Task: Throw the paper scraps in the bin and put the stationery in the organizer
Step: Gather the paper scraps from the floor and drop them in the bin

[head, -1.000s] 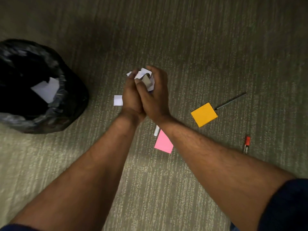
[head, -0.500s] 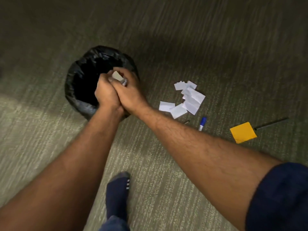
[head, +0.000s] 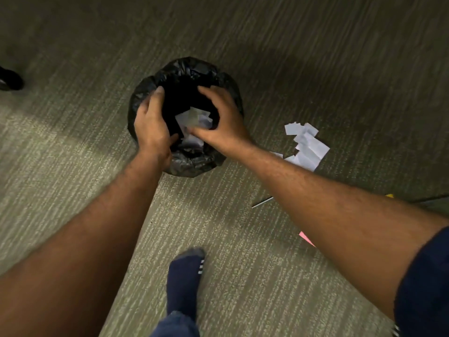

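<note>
A round bin (head: 192,69) lined with a black bag stands on the carpet. My left hand (head: 151,122) and my right hand (head: 222,120) hover apart over its mouth, fingers spread, holding nothing. White paper scraps (head: 194,119) are between them, inside the bin's opening. A pile of white paper scraps (head: 307,147) lies on the carpet right of the bin. A thin pen (head: 262,202) lies partly under my right forearm. A pink sticky note (head: 306,238) and a yellow note (head: 389,195) peek out beside that arm. No organizer is in view.
My foot in a dark blue sock (head: 185,276) stands on the carpet below the bin. A dark object (head: 9,79) sits at the left edge. Grey-green carpet (head: 315,57) surrounds everything.
My hands carried a clasped bunch of scraps from the floor to over the bin, then parted; the scraps left them and are in the bin's mouth.
</note>
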